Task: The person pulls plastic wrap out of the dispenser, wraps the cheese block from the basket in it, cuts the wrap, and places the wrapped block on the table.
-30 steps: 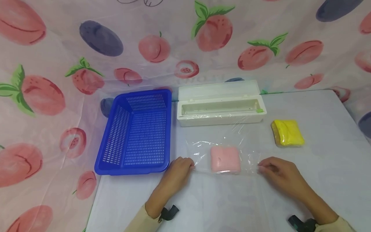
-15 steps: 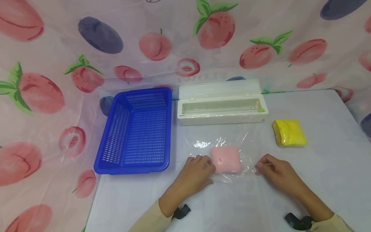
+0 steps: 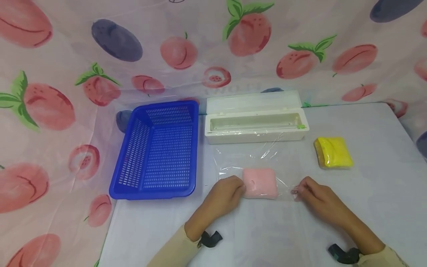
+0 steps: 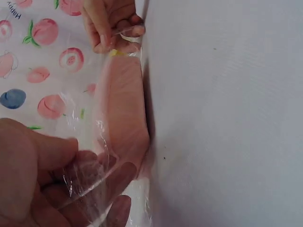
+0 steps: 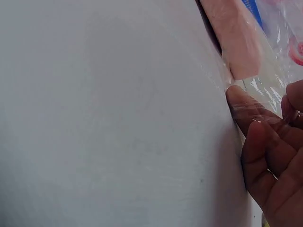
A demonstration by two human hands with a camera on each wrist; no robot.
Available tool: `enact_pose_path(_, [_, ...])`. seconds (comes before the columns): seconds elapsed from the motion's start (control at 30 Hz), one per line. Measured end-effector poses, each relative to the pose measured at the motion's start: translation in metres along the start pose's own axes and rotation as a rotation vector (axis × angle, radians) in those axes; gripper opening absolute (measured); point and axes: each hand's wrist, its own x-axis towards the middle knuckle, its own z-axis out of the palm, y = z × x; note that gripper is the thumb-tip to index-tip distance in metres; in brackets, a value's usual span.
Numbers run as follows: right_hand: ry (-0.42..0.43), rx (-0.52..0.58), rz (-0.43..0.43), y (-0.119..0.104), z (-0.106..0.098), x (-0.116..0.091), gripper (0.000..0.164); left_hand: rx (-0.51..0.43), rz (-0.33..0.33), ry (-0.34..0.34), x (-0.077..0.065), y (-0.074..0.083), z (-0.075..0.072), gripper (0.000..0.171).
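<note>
A pink square block [image 3: 260, 183] lies on the white table with clear plastic film [image 3: 247, 157] around it. At its left side my left hand [image 3: 221, 198] pinches the gathered film; the left wrist view shows the thumb [image 4: 59, 149] on the near side and fingers behind the clear sheet. To the block's right, my right hand [image 3: 318, 198] pinches the film's other end between thumb and fingertips. Creased film [image 5: 260, 97] stretches from those fingers to the block in the right wrist view. The sheet runs back to a white wrap dispenser [image 3: 257, 138] with its lid raised.
A blue plastic basket [image 3: 192, 181] stands left of the dispenser. At the right sits a yellow block [image 3: 335, 152] in shiny film. A green slider [image 3: 301, 127] is on the dispenser's right end. Fruit-printed cloth [image 3: 213, 48] hangs behind the table.
My left hand has moved right, from the film's left corner to the pink block's left side, and its fingers have curled in on the film. The right hand has shifted slightly left.
</note>
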Motion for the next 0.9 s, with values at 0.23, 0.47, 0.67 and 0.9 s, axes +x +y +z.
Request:
enact_pose_path(0.23, [-0.023,-0.01,0.064,-0.004,-0.005,0.008,0.008,-0.216,-0.176,0.003,0.008,-0.009,0.005,0.026])
enact_pose_path(0.47, [0.113,-0.16,0.013,-0.015,0.005,0.01,0.028,-0.011,-0.048,0.103,0.005,-0.006,0.009,0.01])
enact_pose_path(0.67, [0.314,-0.417,-0.249,-0.036,0.011,0.01,0.036,0.186,0.13,0.27,0.0,0.006,0.004,0.007])
enact_pose_path(0.9, [0.238,-0.5,-0.485,-0.048,0.026,0.018,0.055,0.365,0.269,0.186,0.0,0.011,0.013,0.023])
